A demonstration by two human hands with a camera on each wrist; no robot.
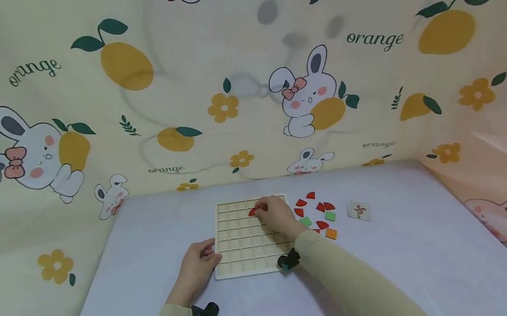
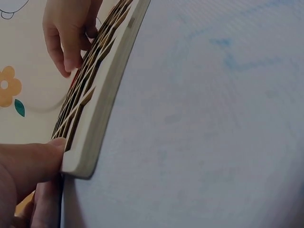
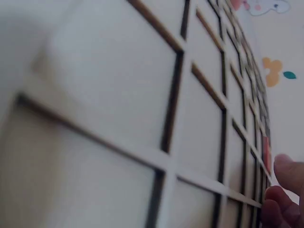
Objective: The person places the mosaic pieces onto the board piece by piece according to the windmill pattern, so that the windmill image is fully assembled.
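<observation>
A pale wooden grid board lies on the table, its square cells split by raised strips. My left hand grips the board's near left edge; in the left wrist view the thumb lies over the rim and the fingers are below it. Reaching over the board's far part, my right hand pinches a red quarter-round piece at a cell, with its rounded edge showing beyond the fingertips. The right wrist view catches that red piece close against the grid, beside the thumb.
Right of the board lie several red quarter-round pieces, green squares and an orange square. Farther right is a small gridded card with a pinwheel-like picture. A printed cloth with rabbits and oranges hangs behind the white table.
</observation>
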